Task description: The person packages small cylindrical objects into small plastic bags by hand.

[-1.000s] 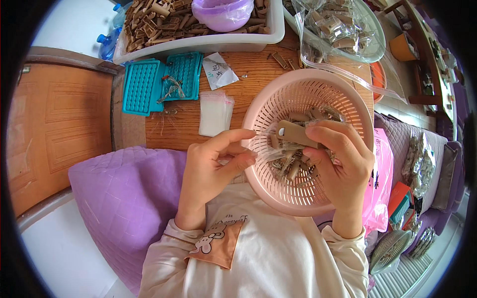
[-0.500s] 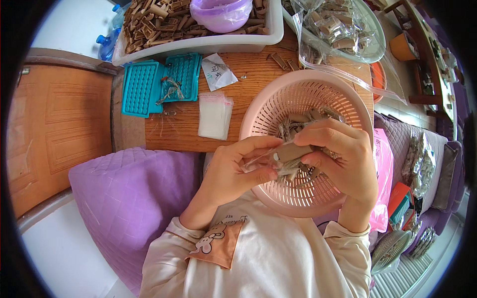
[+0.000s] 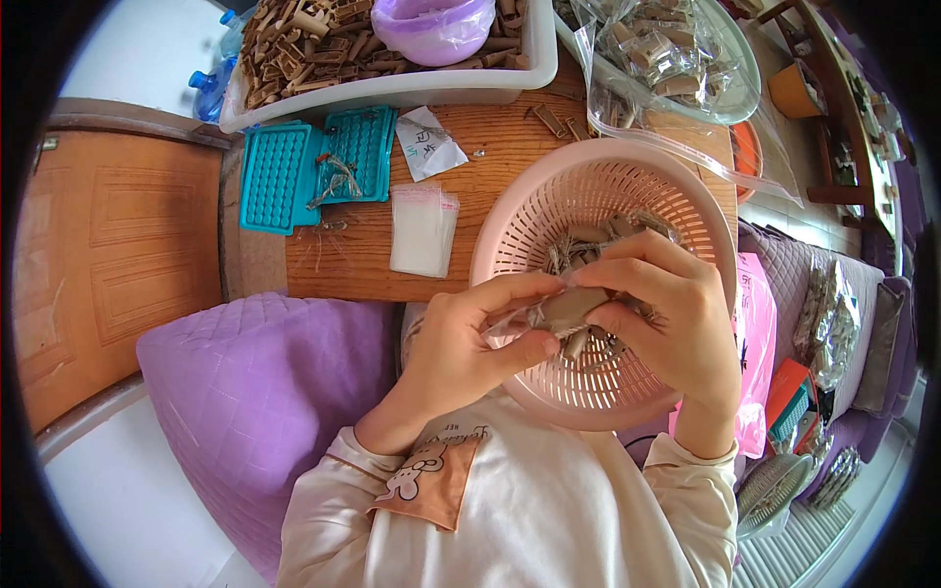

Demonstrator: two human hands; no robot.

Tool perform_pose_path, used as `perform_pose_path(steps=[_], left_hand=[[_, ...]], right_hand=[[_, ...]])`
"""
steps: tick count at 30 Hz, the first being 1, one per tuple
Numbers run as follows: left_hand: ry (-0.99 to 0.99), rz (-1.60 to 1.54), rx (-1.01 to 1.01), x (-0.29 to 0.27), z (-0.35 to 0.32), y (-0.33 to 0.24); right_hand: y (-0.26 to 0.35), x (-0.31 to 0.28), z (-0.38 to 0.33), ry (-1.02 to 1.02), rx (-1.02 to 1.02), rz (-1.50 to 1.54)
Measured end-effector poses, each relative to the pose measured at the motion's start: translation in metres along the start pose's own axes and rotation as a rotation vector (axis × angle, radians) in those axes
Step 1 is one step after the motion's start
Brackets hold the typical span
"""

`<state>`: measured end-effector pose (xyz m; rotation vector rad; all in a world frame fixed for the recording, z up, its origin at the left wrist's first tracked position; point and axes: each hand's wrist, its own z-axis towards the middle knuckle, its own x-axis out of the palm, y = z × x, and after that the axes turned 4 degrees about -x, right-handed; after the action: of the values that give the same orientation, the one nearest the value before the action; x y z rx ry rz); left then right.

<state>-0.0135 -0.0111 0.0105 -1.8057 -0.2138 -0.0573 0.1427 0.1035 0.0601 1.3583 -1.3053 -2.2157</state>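
On the wooden surface, the white tub brims with loose brown curved pieces; nearer, the pink colander holds more, while bagged pieces already lie in the pale green basin. Over the colander, the left hand pinches a clear bag and the right hand a brown piece, seemingly only partly inside it.

One head-worn fisheye looks down at the hands from near
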Motion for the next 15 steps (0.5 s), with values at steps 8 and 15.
perform_pose_path(steps=[8, 15], left_hand=[[-0.136, 0.333, 0.150, 0.008, 0.006, -0.004], [-0.065, 0.081, 0.081, 0.003, 0.011, -0.001]], right_hand=[[0.000, 0.007, 0.002, -0.001, 0.016, -0.049], [-0.005, -0.009, 0.001, 0.066, 0.005, -0.011]])
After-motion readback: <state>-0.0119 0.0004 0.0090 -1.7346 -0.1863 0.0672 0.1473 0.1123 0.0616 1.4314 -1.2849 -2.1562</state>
